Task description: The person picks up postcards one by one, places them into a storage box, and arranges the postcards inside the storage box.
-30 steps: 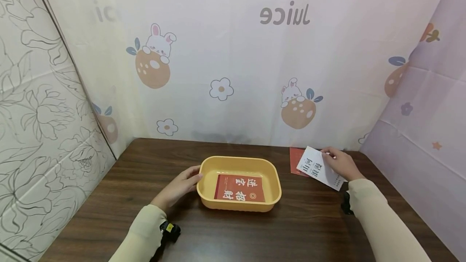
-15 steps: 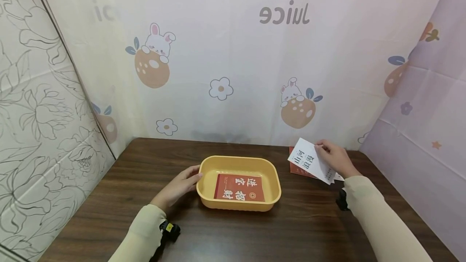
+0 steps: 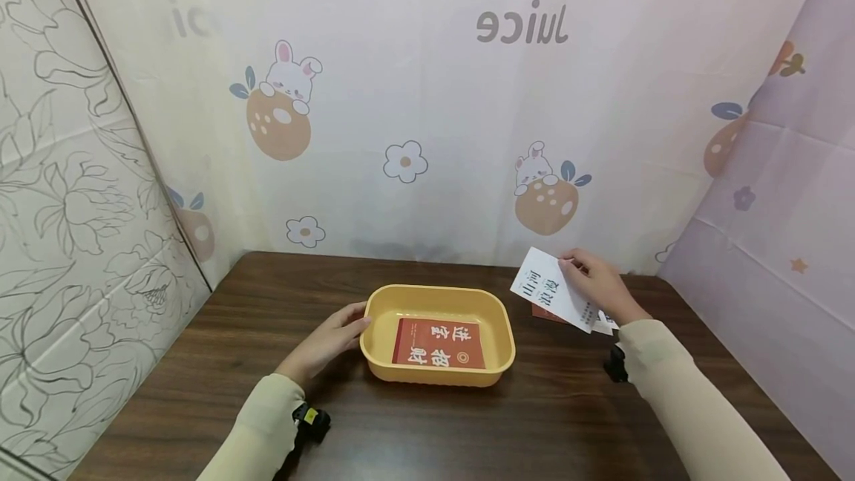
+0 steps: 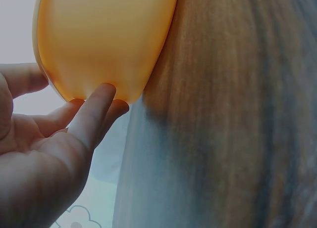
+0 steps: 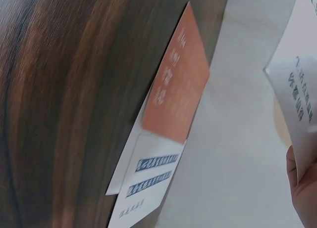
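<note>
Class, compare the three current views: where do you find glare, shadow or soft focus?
Head view: mostly crisp, with a pale sheen on the near table and a shadow beside the left hand; left wrist view: dim, wood grain blurred beside the yellow tub; right wrist view: lettering on the held white card soft.
</note>
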### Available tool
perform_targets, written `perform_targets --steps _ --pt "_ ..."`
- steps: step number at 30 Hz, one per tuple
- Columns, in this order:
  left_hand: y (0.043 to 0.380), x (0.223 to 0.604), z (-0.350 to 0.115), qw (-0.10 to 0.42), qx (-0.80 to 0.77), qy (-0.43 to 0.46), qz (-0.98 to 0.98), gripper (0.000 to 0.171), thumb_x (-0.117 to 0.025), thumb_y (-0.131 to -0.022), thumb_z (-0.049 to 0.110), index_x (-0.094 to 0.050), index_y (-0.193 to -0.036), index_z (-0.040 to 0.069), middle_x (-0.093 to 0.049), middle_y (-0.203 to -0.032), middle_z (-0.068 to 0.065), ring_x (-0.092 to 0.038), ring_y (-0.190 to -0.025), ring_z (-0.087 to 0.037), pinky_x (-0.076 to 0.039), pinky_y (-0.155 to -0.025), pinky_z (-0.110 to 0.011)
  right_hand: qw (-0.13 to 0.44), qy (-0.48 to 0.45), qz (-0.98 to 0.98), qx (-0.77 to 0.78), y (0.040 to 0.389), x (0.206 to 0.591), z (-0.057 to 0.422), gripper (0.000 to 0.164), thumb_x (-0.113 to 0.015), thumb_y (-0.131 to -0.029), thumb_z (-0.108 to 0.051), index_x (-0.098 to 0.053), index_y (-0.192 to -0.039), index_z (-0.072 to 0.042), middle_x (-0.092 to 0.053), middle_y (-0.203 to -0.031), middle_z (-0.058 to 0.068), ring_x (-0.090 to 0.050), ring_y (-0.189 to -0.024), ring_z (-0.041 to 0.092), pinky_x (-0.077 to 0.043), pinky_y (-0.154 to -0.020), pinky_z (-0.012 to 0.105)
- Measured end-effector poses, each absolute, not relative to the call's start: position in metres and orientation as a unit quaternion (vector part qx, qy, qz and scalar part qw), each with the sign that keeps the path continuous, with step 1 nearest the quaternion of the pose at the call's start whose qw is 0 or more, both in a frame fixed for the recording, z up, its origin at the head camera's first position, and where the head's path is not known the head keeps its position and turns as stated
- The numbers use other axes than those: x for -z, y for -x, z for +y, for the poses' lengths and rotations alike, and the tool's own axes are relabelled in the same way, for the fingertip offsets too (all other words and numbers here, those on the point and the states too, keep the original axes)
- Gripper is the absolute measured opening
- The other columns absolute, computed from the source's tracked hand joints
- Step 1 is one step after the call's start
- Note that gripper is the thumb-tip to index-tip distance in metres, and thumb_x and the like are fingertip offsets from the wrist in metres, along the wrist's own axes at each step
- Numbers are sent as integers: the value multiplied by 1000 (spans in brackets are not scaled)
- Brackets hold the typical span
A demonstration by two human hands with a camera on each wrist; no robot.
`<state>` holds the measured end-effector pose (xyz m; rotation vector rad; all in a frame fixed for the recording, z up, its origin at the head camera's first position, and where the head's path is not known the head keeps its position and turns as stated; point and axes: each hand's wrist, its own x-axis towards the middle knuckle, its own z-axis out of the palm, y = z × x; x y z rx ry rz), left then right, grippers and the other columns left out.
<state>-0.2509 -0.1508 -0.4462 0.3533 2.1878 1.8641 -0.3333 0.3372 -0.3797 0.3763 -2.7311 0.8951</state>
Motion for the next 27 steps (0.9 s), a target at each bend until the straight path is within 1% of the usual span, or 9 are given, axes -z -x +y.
perform_targets --steps 8,11,14,17,19,23,27 --pt "250 446 -150 125 -640 -118 749 52 -49 -108 22 -34 -152 0 -42 -149 -23 -48 -133 -36 -44 -106 -48 139 -161 -932 -295 332 376 318 34 -50 -106 -31 -66 -123 -7 -66 -103 14 -58 -80 25 -50 -64 35" --pt "251 446 -150 124 -640 -118 749 52 -48 -108 22 -34 -152 0 -42 -149 -23 -48 -132 -36 -45 -105 -47 130 -167 -928 -305 332 376 313 31 -50 -106 -26 -67 -122 -6 -67 -102 13 -59 -78 23 -50 -64 34" --pt "251 446 -150 123 -642 -118 748 51 -48 -108 22 -34 -152 -1 -43 -148 -23 -48 -132 -36 -45 -105 -47 114 -174 -924 -322 333 378 307 29 -47 -105 -18 -68 -122 -7 -67 -101 12 -60 -76 22 -51 -60 32" --pt "251 446 -150 123 -642 -118 748 51 -48 -108 22 -34 -152 -1 -43 -148 -23 -48 -132 -36 -45 -106 -47 105 -185 -918 -335 332 378 299 32 -46 -100 -11 -69 -122 -7 -67 -104 12 -60 -76 23 -52 -56 31" --pt "251 446 -149 122 -641 -118 749 51 -48 -108 22 -34 -152 -1 -43 -148 -23 -48 -132 -36 -44 -106 -47 102 -195 -914 -341 330 377 293 33 -47 -98 -8 -69 -123 -7 -67 -106 12 -60 -77 23 -53 -56 31" --pt "250 445 -149 121 -638 -113 752 51 -48 -108 23 -35 -152 0 -43 -148 -22 -48 -133 -35 -44 -106 -47 88 -202 -911 -349 326 374 282 34 -48 -98 -8 -69 -125 -8 -66 -113 12 -60 -81 23 -53 -61 31" --pt "250 445 -148 119 -640 -109 752 51 -49 -108 23 -35 -152 0 -43 -148 -22 -48 -132 -35 -45 -106 -47 70 -205 -910 -354 325 370 271 33 -48 -99 -10 -68 -125 -8 -65 -117 14 -61 -82 23 -54 -62 33"
